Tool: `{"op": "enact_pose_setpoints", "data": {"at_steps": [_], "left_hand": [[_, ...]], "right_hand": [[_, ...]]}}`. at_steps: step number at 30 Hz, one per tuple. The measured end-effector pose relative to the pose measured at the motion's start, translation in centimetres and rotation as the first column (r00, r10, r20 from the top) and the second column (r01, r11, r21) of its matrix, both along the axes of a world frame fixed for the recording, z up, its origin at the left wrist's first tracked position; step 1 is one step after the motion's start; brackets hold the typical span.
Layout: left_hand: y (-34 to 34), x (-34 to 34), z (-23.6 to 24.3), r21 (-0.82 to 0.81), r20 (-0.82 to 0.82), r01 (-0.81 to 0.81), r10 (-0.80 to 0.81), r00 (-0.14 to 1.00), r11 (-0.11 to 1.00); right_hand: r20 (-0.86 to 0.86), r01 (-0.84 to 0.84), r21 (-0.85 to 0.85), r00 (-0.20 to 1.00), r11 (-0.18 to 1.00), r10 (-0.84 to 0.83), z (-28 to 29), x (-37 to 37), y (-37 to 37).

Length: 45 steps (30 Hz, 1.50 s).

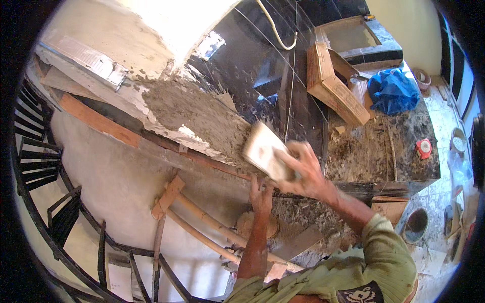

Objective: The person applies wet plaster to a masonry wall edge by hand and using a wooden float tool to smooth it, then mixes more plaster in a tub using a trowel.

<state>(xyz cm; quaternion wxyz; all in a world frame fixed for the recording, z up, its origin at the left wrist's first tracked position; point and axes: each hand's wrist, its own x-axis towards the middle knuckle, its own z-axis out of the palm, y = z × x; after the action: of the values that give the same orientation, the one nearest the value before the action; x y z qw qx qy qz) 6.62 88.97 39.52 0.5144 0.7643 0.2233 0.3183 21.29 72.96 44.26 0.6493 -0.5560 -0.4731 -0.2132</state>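
While the right hand (302, 169) is clamped on a pale block (267, 151), with the thumb over its upper face, both blur a little. Just right of the view's centre, the block tilts over the near end of a rough band of wet grey mortar (194, 108); whether its underside touches the mortar I cannot tell. The mortar stretches from the block toward 10 o'clock along a ledge (134, 103).

At 6 o'clock from the block, just beneath it, the left hand (261, 196) is raised to the ledge's edge, and I cannot tell whether its fingers grip anything.

Seen from the block, glossy black tiles (247, 48) spread around 12 o'clock, with a cream hose (287, 47) hanging across them. Between 1 and 2 o'clock, an open cardboard box (336, 91) leans over, with a crumpled blue plastic bag (394, 91) beside it at 2. A red tape measure (424, 148) rests at 3 o'clock on a stained slab (364, 151), and a bucket (415, 225) stands at 4. Wooden poles (214, 222) slant at 7 o'clock, and a black railing (102, 257) curves past 8.
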Motion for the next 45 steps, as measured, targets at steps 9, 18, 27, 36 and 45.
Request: {"op": "enact_pose_setpoints", "data": {"at_steps": [9, 18, 27, 36, 45], "left_hand": [[-1.2, 0.9, 1.8, 0.231, 0.058, -0.014, 0.000, 0.998, 0.973], [0.4, 0.5, -1.7, 0.125, 0.109, 0.018, -0.031, 0.994, 0.992], [-1.5, 1.3, 0.8, -0.018, 0.011, -0.044, 0.044, 0.999, 0.999], [-2.5, 0.4, 3.3, -0.029, -0.131, -0.075, 0.071, 0.989, 0.997], [-1.2, 0.9, 1.5, 0.112, -0.085, -0.062, 0.072, 0.994, 0.992]], "right_hand": [[0.091, 0.033, -0.120, 0.996, 0.992, -0.023, 2.9, 0.6, 1.3], [0.138, 0.055, 0.031, 0.989, 0.998, -0.058, 7.6, 1.1, 2.6], [0.102, 0.091, -0.159, 0.992, 0.983, -0.075, 0.2, 0.2, 0.1], [0.175, 0.059, 0.061, 0.982, 0.996, -0.068, 12.5, 0.6, 3.4], [0.077, 0.088, -0.191, 0.994, 0.978, -0.074, -7.8, -0.5, 1.5]]}}
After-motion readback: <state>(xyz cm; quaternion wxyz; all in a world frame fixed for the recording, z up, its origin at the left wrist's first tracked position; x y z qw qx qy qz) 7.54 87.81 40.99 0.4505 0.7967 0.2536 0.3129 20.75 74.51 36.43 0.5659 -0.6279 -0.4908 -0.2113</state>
